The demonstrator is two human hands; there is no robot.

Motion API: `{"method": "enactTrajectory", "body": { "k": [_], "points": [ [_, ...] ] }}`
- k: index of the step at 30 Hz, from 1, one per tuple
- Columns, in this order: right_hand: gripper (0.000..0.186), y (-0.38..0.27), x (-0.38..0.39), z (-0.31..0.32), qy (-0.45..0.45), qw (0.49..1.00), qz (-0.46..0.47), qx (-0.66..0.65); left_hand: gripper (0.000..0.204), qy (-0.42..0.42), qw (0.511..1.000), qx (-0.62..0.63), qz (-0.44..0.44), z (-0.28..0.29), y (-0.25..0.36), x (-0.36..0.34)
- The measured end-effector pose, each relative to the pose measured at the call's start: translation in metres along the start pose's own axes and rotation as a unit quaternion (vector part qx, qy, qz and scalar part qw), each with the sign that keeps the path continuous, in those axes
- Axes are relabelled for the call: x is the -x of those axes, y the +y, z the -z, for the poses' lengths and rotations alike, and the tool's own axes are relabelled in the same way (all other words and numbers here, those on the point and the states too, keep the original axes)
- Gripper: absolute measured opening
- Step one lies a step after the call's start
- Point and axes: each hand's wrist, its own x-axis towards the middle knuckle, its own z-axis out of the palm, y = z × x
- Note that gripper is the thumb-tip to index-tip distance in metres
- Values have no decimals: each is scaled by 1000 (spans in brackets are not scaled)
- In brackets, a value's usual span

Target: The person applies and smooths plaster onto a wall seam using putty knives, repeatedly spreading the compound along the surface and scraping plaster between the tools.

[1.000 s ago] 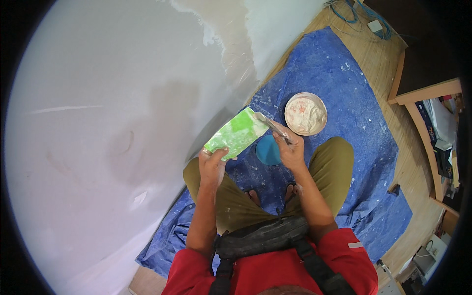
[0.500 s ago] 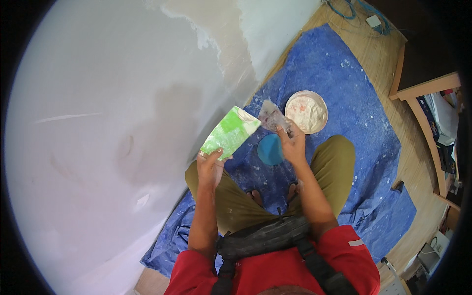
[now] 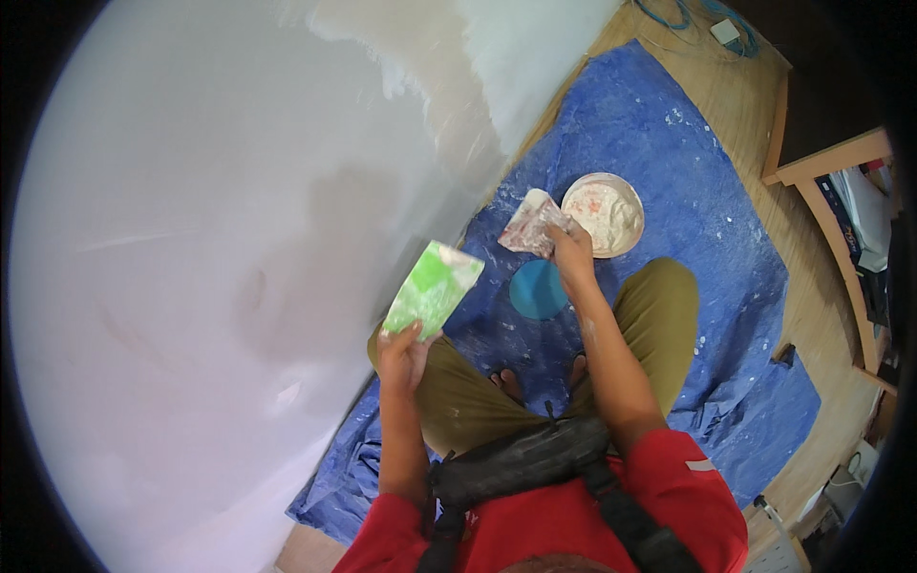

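My left hand [image 3: 405,363] is closed on the near end of a flat, bright green rectangular sheet [image 3: 427,292], thumb on top. White paste smears its face, mostly at the far corner. Closed round one edge of a flat, pale scraper [image 3: 531,222] with reddish and white smears is my right hand [image 3: 574,256]. The scraper is apart from the green sheet and hovers just left of a round tub [image 3: 619,222] of white paste with pinkish patches. Below the scraper, a round blue lid [image 3: 537,290] lies on the blue tarp [image 3: 712,253].
A pale wall [image 3: 181,315] with a bare brownish patch [image 3: 420,57] rises along the left. At right stands a wooden shelf unit [image 3: 841,248] holding papers and folders. Cables [image 3: 669,17] and a white box [image 3: 725,32] lie on the wooden floor at the far right.
The green sheet has come nearer to me and away from the scraper. My right hand has turned the scraper, so more of its smeared face shows.
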Motion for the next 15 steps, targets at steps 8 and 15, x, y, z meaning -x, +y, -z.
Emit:
{"method": "enactTrajectory", "body": {
  "k": [8, 15],
  "points": [
    [34, 10, -95, -90, 50, 978, 99, 178, 51, 18, 998, 64, 5, 38, -2, 35],
    [25, -12, -147, -97, 55, 979, 87, 175, 52, -54, 993, 102, 4, 41, -11, 30]
  ]
}}
